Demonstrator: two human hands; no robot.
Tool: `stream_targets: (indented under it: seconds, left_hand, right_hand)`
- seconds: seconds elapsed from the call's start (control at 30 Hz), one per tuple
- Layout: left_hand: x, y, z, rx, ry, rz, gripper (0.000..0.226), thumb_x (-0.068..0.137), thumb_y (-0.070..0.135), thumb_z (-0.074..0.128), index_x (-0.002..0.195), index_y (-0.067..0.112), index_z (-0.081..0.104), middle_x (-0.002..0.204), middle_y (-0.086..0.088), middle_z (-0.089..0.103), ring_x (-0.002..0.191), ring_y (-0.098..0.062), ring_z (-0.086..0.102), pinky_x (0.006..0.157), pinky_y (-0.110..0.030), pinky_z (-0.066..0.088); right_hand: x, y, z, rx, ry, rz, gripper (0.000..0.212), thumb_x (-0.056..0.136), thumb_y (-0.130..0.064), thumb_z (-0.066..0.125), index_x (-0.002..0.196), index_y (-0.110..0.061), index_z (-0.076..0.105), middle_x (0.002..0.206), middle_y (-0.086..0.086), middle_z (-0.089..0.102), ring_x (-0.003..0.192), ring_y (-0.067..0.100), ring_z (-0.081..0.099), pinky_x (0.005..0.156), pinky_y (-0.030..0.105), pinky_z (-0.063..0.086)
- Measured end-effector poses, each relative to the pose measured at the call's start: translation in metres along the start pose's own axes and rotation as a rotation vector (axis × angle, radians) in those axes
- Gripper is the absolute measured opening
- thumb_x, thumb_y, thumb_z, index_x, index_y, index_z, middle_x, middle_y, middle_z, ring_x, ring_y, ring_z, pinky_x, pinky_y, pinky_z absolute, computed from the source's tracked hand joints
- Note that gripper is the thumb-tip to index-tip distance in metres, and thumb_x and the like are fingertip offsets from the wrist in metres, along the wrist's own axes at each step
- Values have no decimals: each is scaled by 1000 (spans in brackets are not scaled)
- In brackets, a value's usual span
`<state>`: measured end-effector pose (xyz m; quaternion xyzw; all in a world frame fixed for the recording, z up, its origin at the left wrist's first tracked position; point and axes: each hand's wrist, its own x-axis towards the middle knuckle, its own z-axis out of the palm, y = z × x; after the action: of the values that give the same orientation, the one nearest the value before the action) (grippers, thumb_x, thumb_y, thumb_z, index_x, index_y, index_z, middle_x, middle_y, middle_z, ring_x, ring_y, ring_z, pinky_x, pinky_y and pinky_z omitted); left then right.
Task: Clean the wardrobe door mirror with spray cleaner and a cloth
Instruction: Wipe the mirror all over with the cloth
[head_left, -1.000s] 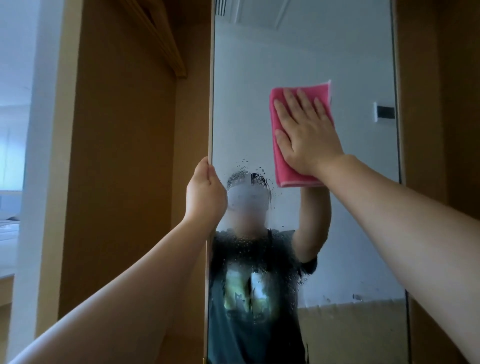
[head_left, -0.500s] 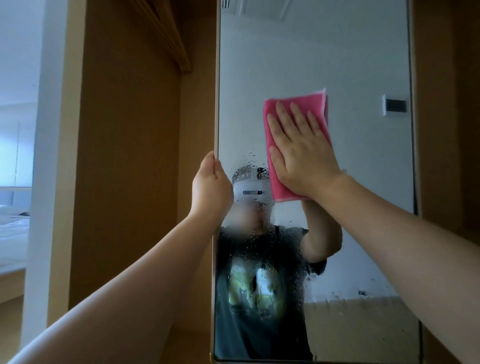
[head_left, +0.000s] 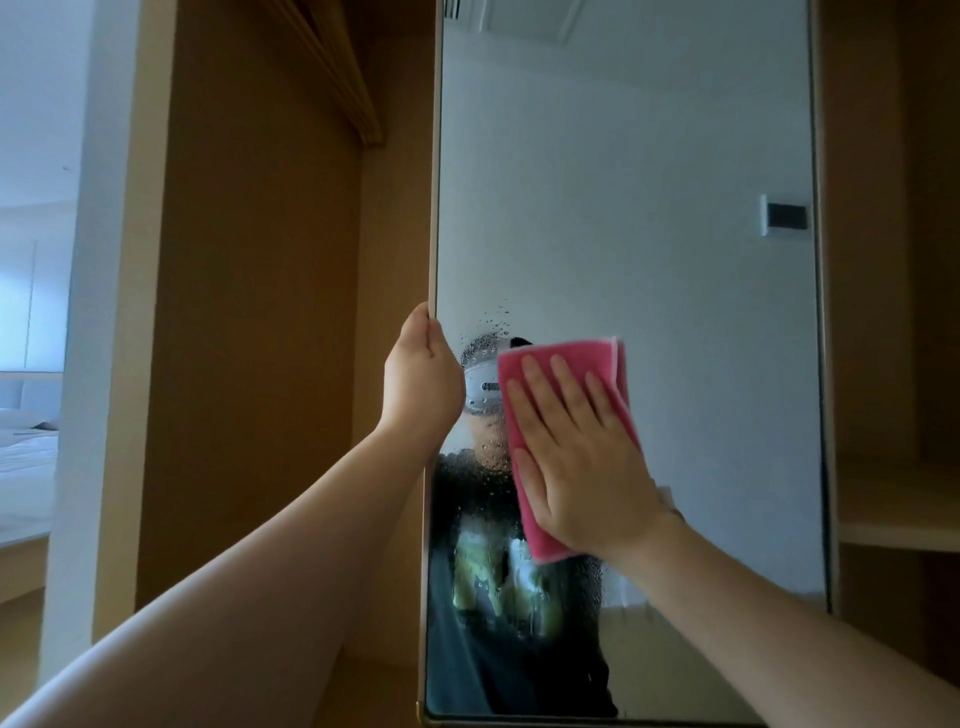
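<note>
The tall wardrobe door mirror (head_left: 649, 208) fills the middle of the head view. A folded pink cloth (head_left: 519, 364) lies flat on the glass at mid height. My right hand (head_left: 576, 462) presses it against the mirror with straight, spread fingers. My left hand (head_left: 421, 379) grips the mirror door's left edge, fingers curled round it. Spray droplets (head_left: 493, 332) cover the glass above and below the cloth on the left side. No spray bottle is in view.
The open wooden wardrobe interior (head_left: 260, 312) lies left of the door, with a rail ledge (head_left: 332, 67) high up. A wooden shelf (head_left: 898, 525) sits to the right. A bed with white linen (head_left: 26, 457) shows at far left.
My right hand has slid the pink cloth down the glass and slightly left, into the wet patch. My left hand keeps its grip on the door edge.
</note>
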<state>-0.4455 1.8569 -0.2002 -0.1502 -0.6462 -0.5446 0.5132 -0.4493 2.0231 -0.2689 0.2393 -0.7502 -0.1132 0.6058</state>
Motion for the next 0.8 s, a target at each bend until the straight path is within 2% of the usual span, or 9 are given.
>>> stream_targets:
  seconds: [0.1,0.2,0.27,0.33,0.43,0.47,0.57,0.7,0.8]
  left_hand:
    - [0,1,-1,-9,-23,-30,31,103,27,28,118,14,52,82,-2,63,65,-1,61,55,-15,48]
    - [-1,1,-5,-35,-86,-81,35,103,31,27,119,11,51,70,-1,60,56,-16,61,46,-27,49]
    - [-2,1,-9,-79,-119,-98,33,102,31,28,105,20,58,69,-5,64,63,-30,60,56,-39,52]
    - [-5,1,-12,-101,-130,-89,37,101,28,29,76,28,56,55,1,56,57,-27,51,53,-38,44]
    - [-8,-2,-17,-51,-162,-83,36,99,25,29,72,12,49,61,-23,53,52,-27,46,50,-37,42]
    - [-10,-4,-19,-51,-175,-98,36,99,25,30,74,7,49,64,-24,53,53,-27,45,50,-37,42]
    - [-17,-12,-24,-74,-203,-136,36,98,27,33,81,4,54,67,-19,53,57,-26,46,57,-38,42]
    - [-26,-20,-33,-71,-259,-122,45,99,25,36,60,33,58,57,-2,57,54,-19,49,53,-32,42]
    - [-28,-22,-39,-36,-311,-112,45,99,25,36,62,35,60,55,4,58,52,-17,50,52,-32,42]
  right_hand:
    - [-7,-3,4,1,2,-6,59,101,-39,22,152,-9,26,158,12,24,149,30,13,121,47,7]
    - [-6,-2,4,5,6,-13,59,101,-40,24,152,-10,26,159,11,22,149,29,12,121,47,6]
    - [-3,1,4,12,14,-20,59,100,-40,25,152,-11,25,160,10,20,149,29,11,121,47,5]
    - [2,4,2,9,24,-24,60,100,-40,26,153,-12,24,160,10,19,149,29,10,121,47,5]
    - [18,11,-4,-8,28,-10,60,99,-39,28,152,-11,26,159,11,22,148,29,14,121,47,4]
    - [26,13,-7,-15,20,4,60,99,-39,27,151,-11,26,158,12,23,148,29,14,121,46,4]
    - [56,20,-16,-28,-29,57,61,99,-40,21,152,-12,21,160,11,18,149,30,12,121,47,3]
    - [101,24,-24,-41,-35,78,63,97,-41,20,154,-13,19,161,10,15,149,30,9,120,45,0]
    - [127,24,-28,-56,-22,75,64,97,-41,16,154,-13,18,161,10,14,149,30,9,120,44,-2]
